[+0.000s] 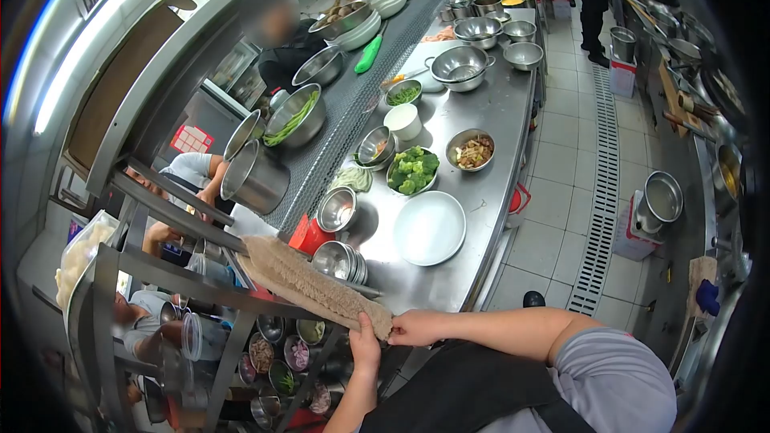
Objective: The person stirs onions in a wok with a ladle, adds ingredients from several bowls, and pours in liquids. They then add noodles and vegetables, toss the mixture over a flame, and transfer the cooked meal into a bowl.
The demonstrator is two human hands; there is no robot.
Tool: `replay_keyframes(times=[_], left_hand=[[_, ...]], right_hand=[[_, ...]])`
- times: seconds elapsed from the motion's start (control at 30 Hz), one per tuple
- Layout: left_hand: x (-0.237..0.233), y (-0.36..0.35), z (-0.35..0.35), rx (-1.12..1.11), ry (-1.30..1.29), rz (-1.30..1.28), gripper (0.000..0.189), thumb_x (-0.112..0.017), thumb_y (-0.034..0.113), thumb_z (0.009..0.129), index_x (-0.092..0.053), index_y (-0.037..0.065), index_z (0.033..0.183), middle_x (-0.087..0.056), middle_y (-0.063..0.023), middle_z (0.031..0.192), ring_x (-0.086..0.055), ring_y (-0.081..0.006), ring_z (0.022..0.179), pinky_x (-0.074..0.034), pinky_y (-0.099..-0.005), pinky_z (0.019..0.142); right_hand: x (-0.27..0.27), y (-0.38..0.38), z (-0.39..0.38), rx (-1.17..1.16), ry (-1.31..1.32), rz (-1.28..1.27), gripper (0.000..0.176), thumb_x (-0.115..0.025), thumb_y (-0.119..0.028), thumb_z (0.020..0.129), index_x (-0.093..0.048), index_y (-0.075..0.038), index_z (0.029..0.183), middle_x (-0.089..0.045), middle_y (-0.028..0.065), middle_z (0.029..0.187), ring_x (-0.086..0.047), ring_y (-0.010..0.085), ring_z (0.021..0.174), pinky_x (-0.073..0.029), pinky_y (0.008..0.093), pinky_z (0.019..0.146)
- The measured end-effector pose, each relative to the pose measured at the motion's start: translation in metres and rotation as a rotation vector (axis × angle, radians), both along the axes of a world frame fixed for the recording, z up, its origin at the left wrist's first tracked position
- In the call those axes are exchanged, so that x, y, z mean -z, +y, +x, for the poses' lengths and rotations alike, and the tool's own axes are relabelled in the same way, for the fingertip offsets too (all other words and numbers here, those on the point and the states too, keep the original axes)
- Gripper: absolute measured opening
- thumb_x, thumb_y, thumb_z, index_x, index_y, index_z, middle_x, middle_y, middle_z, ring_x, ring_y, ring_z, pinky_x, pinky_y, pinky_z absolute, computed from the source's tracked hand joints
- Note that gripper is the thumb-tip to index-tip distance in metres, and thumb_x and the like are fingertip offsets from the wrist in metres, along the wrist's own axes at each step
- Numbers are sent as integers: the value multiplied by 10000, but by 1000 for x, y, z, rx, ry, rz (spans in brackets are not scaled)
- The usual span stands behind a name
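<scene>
A tan, fluffy towel [309,282] lies lengthwise over the metal rail at the end of the steel counter. My left hand [365,343] grips the towel's near end from below, thumb pointing up along it. Beside it, my right hand [417,327] pinches the corner of the same end, its fingers closed. Just past the towel is a stack of small steel bowls [337,262], with a red object [309,236] next to them. A white plate [429,228] rests on the counter close by.
On the steel counter [501,124] stand a bowl of broccoli [413,170], a bowl of chopped brown pieces [470,150] and steel colanders [461,66]. A shelf [321,116] above carries bowls and plates. Co-workers stand beyond it. A floor drain [603,184] runs along the aisle.
</scene>
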State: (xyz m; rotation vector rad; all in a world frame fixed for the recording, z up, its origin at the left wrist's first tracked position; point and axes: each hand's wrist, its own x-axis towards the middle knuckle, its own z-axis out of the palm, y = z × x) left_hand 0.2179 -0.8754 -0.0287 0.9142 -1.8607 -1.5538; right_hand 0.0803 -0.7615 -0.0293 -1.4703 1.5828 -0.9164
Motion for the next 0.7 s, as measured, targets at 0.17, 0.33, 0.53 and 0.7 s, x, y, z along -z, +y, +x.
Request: replay_keyframes(times=[0.17,0.33,0.53,0.7], left_hand=[[-4,6,1,20,-39,-57,558,-416,446,982,-541,-87,1092,-604,-133,1050,-565,-198,974,-435,-325,862],[-16,18,-1,29,-38,-98,547,-408,446,984,-552,-75,1069,-616,-122,1008,-579,-202,937,-443,-327,840],[-13,19,1,39,12,-96,534,-405,434,988,-564,-72,1043,-621,-116,975,-584,-203,914,-444,-329,834],[-11,22,4,-4,10,-131,520,-418,417,987,-568,-79,1035,-628,-125,977,-590,-209,916,-446,-333,829]], right_hand=[[-3,3,1,-18,-1,28,447,-558,-439,864,-610,3,903,-656,175,820,-636,337,775,-482,420,703],[-9,7,2,-20,12,40,459,-559,-449,862,-612,6,890,-654,173,788,-635,338,749,-482,417,693],[-7,9,7,-12,18,42,453,-563,-446,856,-624,1,894,-657,176,794,-637,338,763,-484,426,703],[-3,8,11,-26,64,44,466,-552,-454,866,-610,8,891,-653,176,775,-636,334,739,-482,417,687]])
